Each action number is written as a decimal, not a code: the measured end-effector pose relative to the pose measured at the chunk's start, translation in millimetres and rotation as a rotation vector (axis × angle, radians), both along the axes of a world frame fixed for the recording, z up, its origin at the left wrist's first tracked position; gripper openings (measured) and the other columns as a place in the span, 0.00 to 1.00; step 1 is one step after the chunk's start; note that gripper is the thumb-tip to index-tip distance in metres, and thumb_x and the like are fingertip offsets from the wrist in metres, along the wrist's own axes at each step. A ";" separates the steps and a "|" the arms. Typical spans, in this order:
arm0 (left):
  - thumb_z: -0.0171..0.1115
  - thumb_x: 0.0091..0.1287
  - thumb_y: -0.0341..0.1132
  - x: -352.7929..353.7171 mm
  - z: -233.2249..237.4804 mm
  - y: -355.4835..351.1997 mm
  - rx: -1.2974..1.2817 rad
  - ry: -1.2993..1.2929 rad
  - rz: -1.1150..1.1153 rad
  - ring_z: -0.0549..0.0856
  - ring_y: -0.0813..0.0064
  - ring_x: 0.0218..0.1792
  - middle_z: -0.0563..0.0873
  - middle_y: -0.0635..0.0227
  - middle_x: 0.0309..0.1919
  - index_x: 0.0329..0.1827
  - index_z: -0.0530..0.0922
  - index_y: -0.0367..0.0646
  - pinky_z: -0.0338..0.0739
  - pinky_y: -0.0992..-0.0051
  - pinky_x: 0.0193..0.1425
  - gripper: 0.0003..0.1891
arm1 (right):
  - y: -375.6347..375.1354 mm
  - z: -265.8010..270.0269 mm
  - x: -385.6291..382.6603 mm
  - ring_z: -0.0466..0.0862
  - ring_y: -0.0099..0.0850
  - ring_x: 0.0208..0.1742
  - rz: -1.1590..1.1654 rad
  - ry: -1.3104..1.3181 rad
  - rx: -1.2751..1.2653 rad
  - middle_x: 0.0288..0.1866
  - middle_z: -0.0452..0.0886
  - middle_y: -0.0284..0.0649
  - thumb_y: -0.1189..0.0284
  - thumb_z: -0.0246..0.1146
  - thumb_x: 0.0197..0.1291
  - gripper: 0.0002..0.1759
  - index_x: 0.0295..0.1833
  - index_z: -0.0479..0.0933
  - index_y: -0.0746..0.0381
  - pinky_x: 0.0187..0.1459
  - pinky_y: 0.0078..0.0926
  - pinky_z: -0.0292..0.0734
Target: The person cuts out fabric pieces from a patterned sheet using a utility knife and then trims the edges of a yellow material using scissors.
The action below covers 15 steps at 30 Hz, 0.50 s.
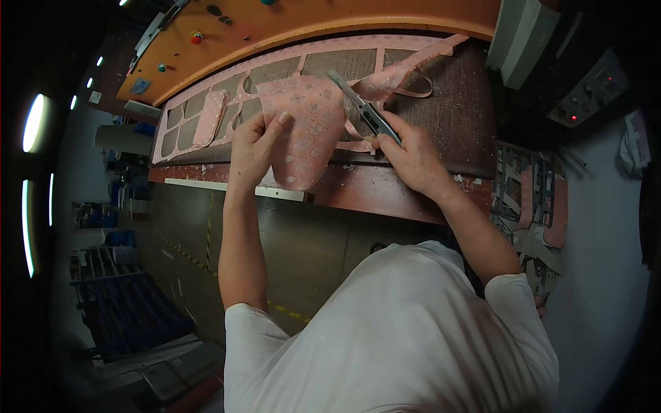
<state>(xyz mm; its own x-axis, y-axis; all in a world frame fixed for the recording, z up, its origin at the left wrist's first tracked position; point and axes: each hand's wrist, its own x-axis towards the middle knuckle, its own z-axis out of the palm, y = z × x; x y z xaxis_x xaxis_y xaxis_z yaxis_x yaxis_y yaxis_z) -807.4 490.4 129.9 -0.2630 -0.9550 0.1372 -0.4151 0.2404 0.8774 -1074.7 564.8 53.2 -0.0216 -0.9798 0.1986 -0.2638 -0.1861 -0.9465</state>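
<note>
My left hand pinches the left edge of a pink patterned sheet piece, thumb on its face. The piece hangs over the front edge of the work surface, its lower end rounded. In my right hand is a utility knife, its long blade pointing up and left past the right edge of the piece. Behind them, a pink cut-out sheet frame with several openings lies on the dark worn board. A small stack of pink cut pieces rests on it at the left.
An orange machine panel with buttons rises behind the board. At the right stands a rack with pink and grey offcuts. A control box with a red light is at the upper right. Dark floor with yellow-black tape lies below.
</note>
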 end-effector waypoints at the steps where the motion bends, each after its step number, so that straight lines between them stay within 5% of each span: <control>1: 0.65 0.76 0.40 0.0 1.3 0.5 -0.013 -0.056 0.012 0.77 0.89 0.35 0.85 0.79 0.33 0.45 0.85 0.35 0.73 0.82 0.39 0.14 | -2.0 -3.9 1.1 0.81 0.26 0.26 0.016 0.012 0.013 0.33 0.87 0.42 0.71 0.57 0.66 0.24 0.66 0.76 0.64 0.32 0.28 0.77; 3: 0.65 0.75 0.40 0.1 4.5 2.6 -0.039 -0.168 0.033 0.76 0.89 0.34 0.84 0.78 0.31 0.44 0.85 0.34 0.72 0.81 0.38 0.14 | -5.5 -9.2 3.7 0.82 0.30 0.26 0.045 0.036 0.037 0.32 0.86 0.43 0.71 0.57 0.64 0.22 0.63 0.78 0.65 0.33 0.31 0.77; 6: 0.65 0.75 0.40 -7.5 6.6 10.8 -0.111 -0.206 0.021 0.74 0.89 0.31 0.82 0.77 0.26 0.42 0.85 0.33 0.71 0.81 0.35 0.15 | -2.7 -6.6 10.8 0.83 0.62 0.38 0.027 0.066 0.062 0.32 0.82 0.61 0.72 0.57 0.63 0.12 0.49 0.77 0.66 0.40 0.54 0.76; 15: 0.66 0.74 0.40 5.6 3.3 11.6 -0.048 -0.190 0.169 0.71 0.88 0.28 0.78 0.77 0.23 0.35 0.83 0.33 0.66 0.80 0.30 0.16 | -11.2 -15.7 29.5 0.83 0.64 0.38 -0.002 0.235 -0.162 0.33 0.82 0.64 0.75 0.56 0.63 0.10 0.45 0.72 0.72 0.43 0.59 0.77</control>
<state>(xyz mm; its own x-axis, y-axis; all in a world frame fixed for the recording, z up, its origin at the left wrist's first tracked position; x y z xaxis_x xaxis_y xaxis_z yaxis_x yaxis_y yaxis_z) -801.9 502.0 133.2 -0.1253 -0.9811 0.1472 -0.6094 0.1932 0.7689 -1045.2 553.6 37.5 0.0422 -0.9347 0.3528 -0.4731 -0.3297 -0.8170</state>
